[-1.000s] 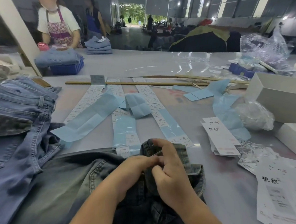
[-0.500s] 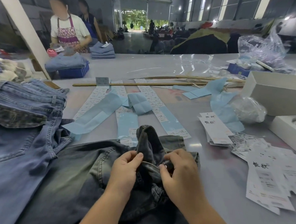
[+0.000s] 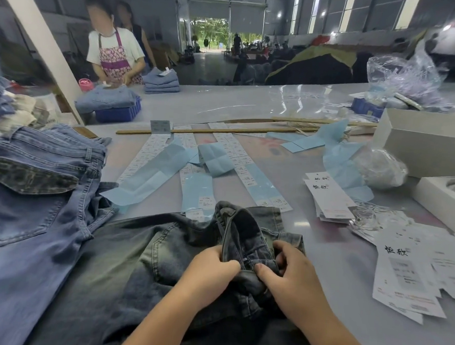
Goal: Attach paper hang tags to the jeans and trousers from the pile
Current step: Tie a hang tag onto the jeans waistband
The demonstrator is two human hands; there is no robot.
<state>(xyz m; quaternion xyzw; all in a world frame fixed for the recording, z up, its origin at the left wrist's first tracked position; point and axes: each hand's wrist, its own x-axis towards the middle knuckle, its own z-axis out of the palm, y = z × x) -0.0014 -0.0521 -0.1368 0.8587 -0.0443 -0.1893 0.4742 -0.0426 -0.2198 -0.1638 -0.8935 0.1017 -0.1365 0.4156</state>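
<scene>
Both hands have slid back toward the near edge of the table (image 3: 291, 115) since a second ago, and the waistband fold now stands up higher between them. Left hand (image 3: 209, 271) has its fingers curled round the bunched waistband of the dark jeans (image 3: 124, 267), and the right hand (image 3: 292, 275) pinches the same fold from the other side, thumb pressing into the denim. These jeans lie at the near edge, right in front of the person, with a lighter blue pair (image 3: 30, 200) spread at the near left. No tag is on the dark pair that I can see. Looks like the step in hand is finding the belt loop or button spot to hang the tag from. The hang tags (image 3: 328, 200) sit in a stack toward the right edge, well apart from the hands, with more loose ones (image 3: 406, 276) nearer. Next move probably needs one hand to let go and reach right for a tag while the other keeps the fold up.
</scene>
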